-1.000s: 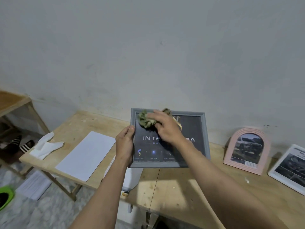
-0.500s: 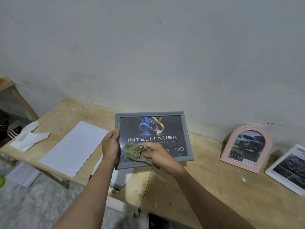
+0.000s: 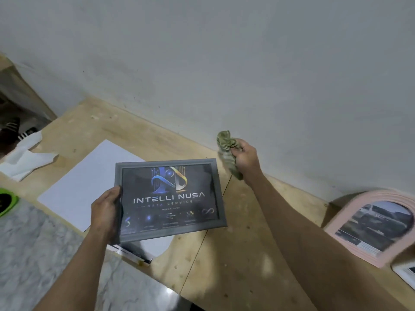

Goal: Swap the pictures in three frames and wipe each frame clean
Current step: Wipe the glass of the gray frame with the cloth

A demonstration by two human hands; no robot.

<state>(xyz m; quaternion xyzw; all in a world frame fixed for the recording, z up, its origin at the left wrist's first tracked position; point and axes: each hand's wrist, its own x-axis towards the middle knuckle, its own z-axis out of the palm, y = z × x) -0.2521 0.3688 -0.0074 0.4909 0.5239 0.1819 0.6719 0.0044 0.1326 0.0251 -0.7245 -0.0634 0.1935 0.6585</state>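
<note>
My left hand grips the left edge of a grey frame with a dark "INTELLI NUSA" picture, held face up over the wooden table. My right hand holds a crumpled green cloth up beside the wall, to the right of the frame and apart from it. A pink arched frame with a car picture leans at the right. The corner of a white frame shows at the far right edge.
A white sheet of paper lies on the table left of the grey frame. Crumpled white paper sits at the table's far left. More white paper pokes out below the frame. Marble floor and a green object are lower left.
My right hand has lifted the cloth off the grey frame's lower left and swung it up to the right, by the wall. The left hand still holds the frame, now tilted flatter.
</note>
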